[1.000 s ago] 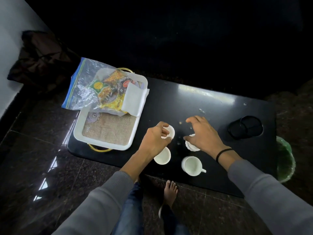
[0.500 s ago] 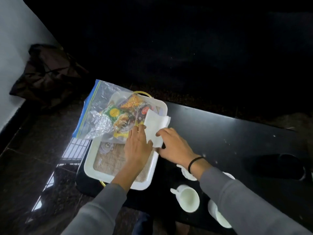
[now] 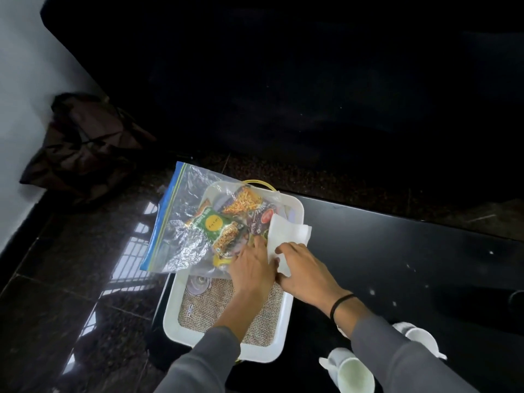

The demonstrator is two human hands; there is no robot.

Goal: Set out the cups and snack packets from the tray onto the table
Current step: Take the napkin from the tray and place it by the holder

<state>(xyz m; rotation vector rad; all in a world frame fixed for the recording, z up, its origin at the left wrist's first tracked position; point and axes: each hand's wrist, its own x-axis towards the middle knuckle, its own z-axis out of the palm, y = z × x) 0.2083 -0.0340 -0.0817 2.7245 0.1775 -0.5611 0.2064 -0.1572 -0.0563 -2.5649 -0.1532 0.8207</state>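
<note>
A white tray (image 3: 284, 321) with a burlap liner sits at the left end of the black table (image 3: 397, 265). Across its far half lies a clear zip bag (image 3: 181, 222) holding several snack packets (image 3: 218, 225), with a folded white napkin (image 3: 286, 231) on its right side. My left hand (image 3: 249, 269) lies flat, fingers spread, on the bag's near edge. My right hand (image 3: 307, 275) pinches the napkin's near end between thumb and fingers. Two white cups (image 3: 353, 374) (image 3: 419, 337) stand on the table by my right sleeve, partly hidden.
A small clear round object (image 3: 198, 283) lies in the tray's left side. Dark round coasters (image 3: 516, 300) show at the right edge. A dark cloth bag (image 3: 85, 148) sits on the polished floor by the wall. A black sofa fills the background.
Both hands left the cups and moved left to the tray. The left hand settled on the zip bag and the right hand closed on the napkin. The view shifted left and up.
</note>
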